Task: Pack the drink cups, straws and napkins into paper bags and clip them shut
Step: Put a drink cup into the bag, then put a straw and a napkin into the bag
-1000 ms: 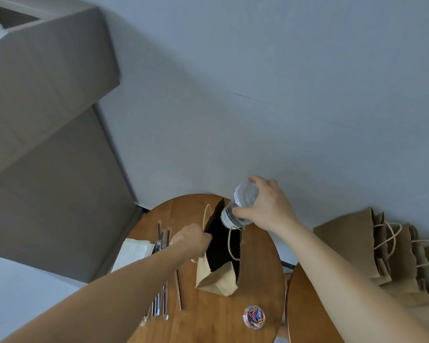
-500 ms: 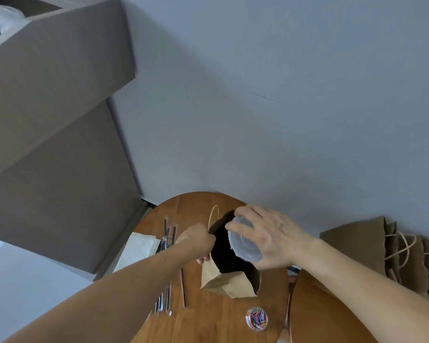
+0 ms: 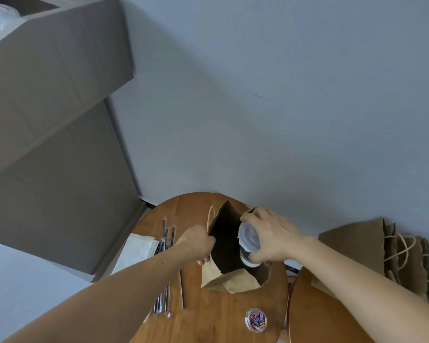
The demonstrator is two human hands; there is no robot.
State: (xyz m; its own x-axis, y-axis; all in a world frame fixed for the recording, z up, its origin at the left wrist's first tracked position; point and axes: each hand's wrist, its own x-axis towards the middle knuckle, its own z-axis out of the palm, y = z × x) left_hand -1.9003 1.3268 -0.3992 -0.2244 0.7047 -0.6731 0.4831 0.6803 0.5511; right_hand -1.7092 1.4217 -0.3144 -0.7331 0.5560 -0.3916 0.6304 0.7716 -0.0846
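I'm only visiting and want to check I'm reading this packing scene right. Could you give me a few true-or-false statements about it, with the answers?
1. The right hand holds a lidded clear cup at the mouth of the open paper bag. True.
2. The left hand is picking up a straw. False: the left hand grips the bag's rim.
3. The coloured paper clips sit on the wooden table, nearer the person than the bag. True.
4. The straws are already in the bag. False: the straws lie on the table left of the bag, beside the napkins.
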